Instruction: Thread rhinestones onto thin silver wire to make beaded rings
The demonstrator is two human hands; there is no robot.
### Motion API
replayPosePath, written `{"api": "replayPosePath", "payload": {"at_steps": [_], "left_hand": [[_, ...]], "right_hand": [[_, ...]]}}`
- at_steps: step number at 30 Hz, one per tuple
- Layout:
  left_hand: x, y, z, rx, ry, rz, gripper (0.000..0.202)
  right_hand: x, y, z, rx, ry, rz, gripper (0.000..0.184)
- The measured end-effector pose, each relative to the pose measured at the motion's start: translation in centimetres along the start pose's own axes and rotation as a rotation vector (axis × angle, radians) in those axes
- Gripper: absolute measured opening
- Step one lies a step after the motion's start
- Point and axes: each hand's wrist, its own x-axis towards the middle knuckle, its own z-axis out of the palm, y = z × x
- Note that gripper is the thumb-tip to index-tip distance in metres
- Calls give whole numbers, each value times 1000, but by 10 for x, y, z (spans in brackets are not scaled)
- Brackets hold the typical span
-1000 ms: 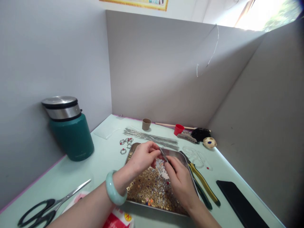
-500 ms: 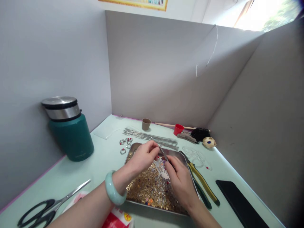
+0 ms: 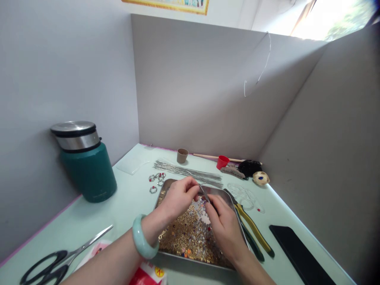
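My left hand (image 3: 182, 194), with a pale green bangle (image 3: 144, 236) at its wrist, is closed in a pinch above the far part of a metal tray (image 3: 196, 259). A short end of thin wire (image 3: 191, 174) seems to stick out beyond its fingertips. My right hand (image 3: 224, 221) is closed round a slim grey metal tool (image 3: 204, 192) that looks like tweezers, its tip meeting the left fingertips. What lies exactly at that tip is too small to make out. Many gold and clear beads (image 3: 181, 233) fill the tray beneath both hands.
Several small beaded rings (image 3: 153, 189) lie left of the tray, and straight wires (image 3: 187, 169) behind it. Pliers (image 3: 253, 229) and clear coiled cord (image 3: 245, 198) are at right. Scissors (image 3: 68, 255) and a green flask (image 3: 87, 166) stand left; a black case (image 3: 299, 251) lies right.
Almost nothing differs. Both hands keep their hold over the tray, with only a very slight shift of the fingertips and the camera view.
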Motion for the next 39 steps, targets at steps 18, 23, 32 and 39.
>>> {"api": "replayPosePath", "payload": {"at_steps": [18, 23, 32, 39], "left_hand": [[1, 1, 1, -220, -37, -111, 17], [1, 2, 0, -272, -70, -135, 18], [3, 4, -5, -349, -177, -151, 20], [2, 3, -4, -403, -191, -146, 20]], "right_hand": [[-1, -2, 1, -84, 37, -63, 18], [-1, -1, 1, -102, 42, -61, 17], [0, -4, -3, 25, -24, -26, 17], [1, -4, -4, 101, -36, 21, 22]]}}
